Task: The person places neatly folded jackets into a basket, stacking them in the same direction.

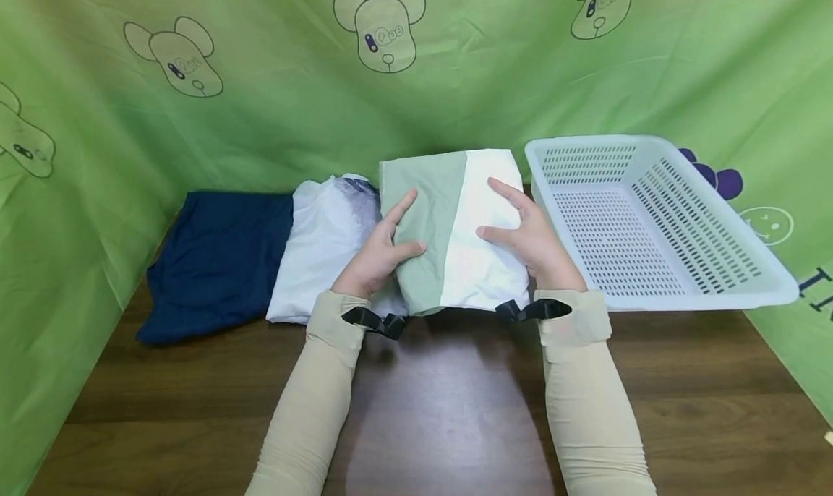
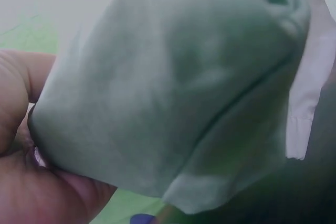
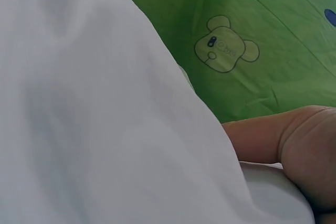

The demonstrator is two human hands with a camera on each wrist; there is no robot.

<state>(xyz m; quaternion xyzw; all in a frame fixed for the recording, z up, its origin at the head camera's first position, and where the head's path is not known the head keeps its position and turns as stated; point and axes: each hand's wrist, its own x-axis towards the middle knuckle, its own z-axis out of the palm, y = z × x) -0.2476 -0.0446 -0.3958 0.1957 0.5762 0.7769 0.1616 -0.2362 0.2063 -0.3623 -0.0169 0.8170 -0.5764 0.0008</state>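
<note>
A folded piece of clothing, pale green on its left part and white on its right, is held between both hands, apparently above the table. My left hand grips its left side, thumb and forefinger on top and the other fingers hidden beneath. On the white side, my right hand holds the opposite edge in the same way. The left wrist view shows green fabric with the hand around its edge. White fabric fills much of the right wrist view, beside part of the right hand.
Left of the held clothing lie a white folded garment with a dark print and a navy folded garment. A white perforated plastic basket stands at the right. Green printed fabric hangs behind the brown wooden table.
</note>
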